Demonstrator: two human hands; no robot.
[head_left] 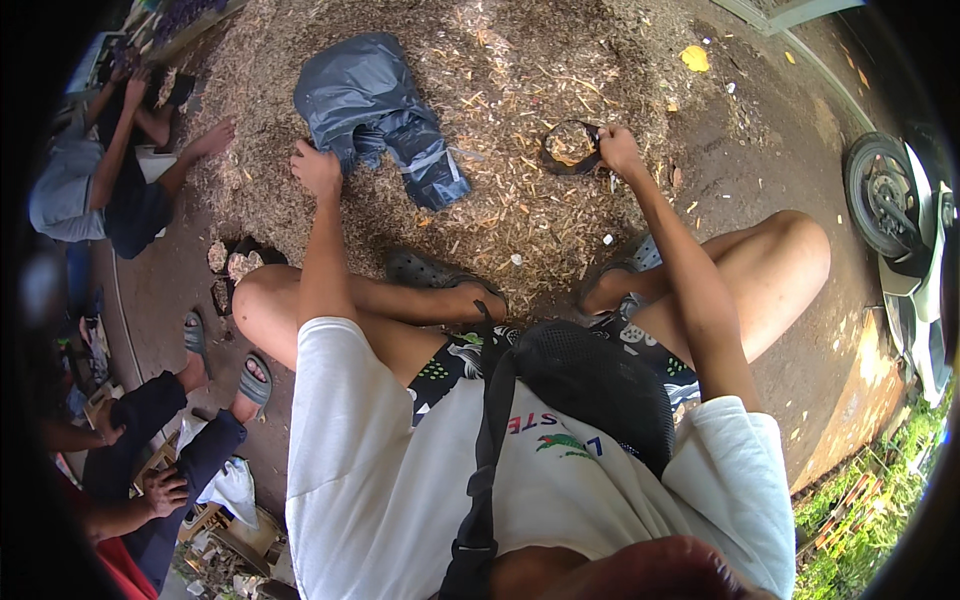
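My right hand (pixel 620 150) is closed on the right rim of a small black plant bag (pixel 574 170). Its round mouth faces up and shows wood chips inside. My left hand (pixel 316 170) is at the lower left edge of a large dark plastic bag (pixel 360 85). Its fingers are curled down at the chips; whatever they may hold is hidden. The large bag lies crumpled, its narrower end folded toward me. Under both bags spreads a bed of loose wood chips (pixel 510 110).
Several small black bags filled with chips (pixel 243 265) stand beside my left knee. Two other people sit at the left, one with grey sandals (pixel 256 380). A motorbike wheel (pixel 882 195) is at the right. Over my lap hangs a black mesh bag (pixel 600 385).
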